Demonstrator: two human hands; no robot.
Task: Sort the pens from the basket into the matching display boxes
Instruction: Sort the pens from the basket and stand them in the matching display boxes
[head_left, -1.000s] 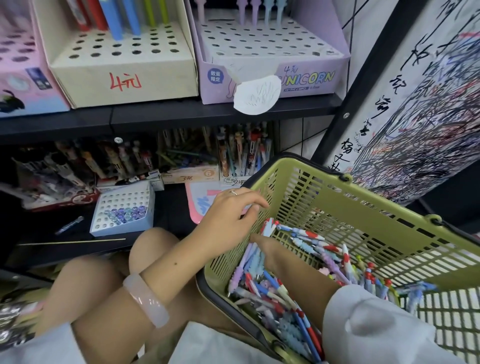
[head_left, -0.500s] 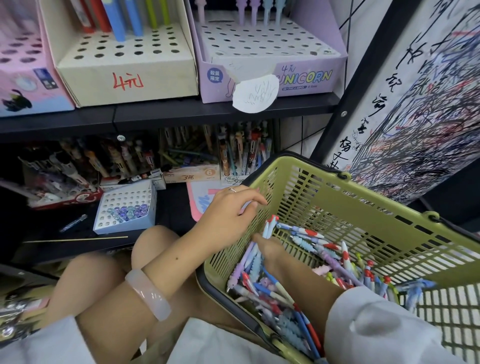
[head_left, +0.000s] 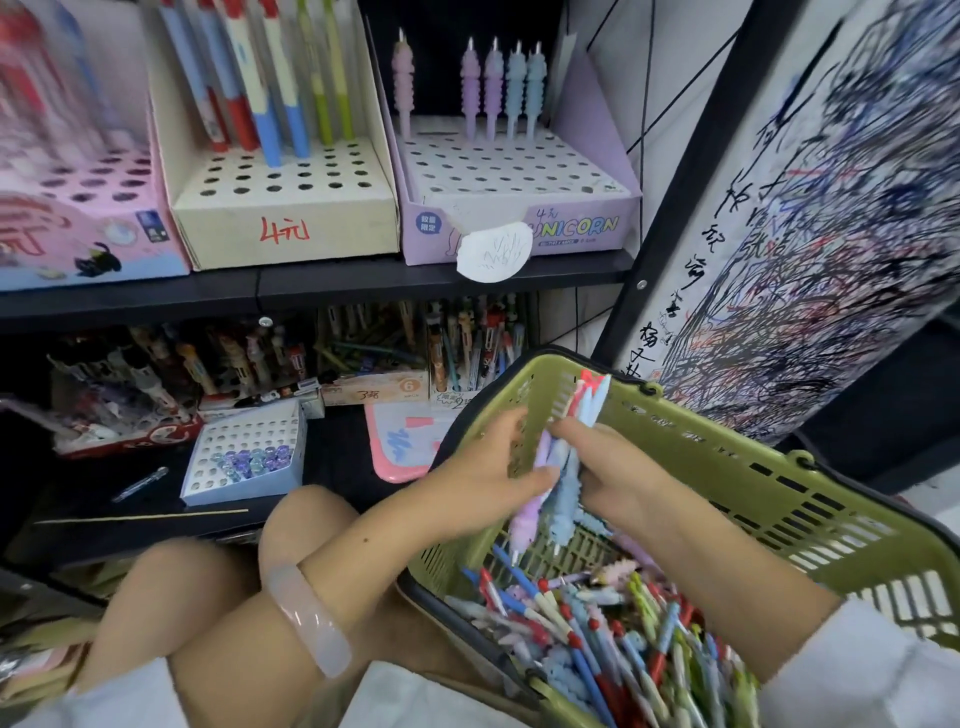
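Left hand (head_left: 480, 475): gripped a bunch of pastel ridged plastic pens (head_left: 558, 483) above the green plastic mesh basket (head_left: 727, 467).
Right hand (head_left: 610, 467): fingers curled round the same bunch.

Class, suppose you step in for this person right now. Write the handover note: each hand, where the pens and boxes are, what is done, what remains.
Left hand and right hand together grip a bundle of spiky pastel pens above the green basket.
The purple Unicorn box on the upper shelf holds five matching spiky pens, most holes empty. The cream box beside it holds red, blue and green pens.
Done: one bundle gathered.
Left: slot the bundle, probably into the Unicorn box, then sort the many mixed pens in the basket.
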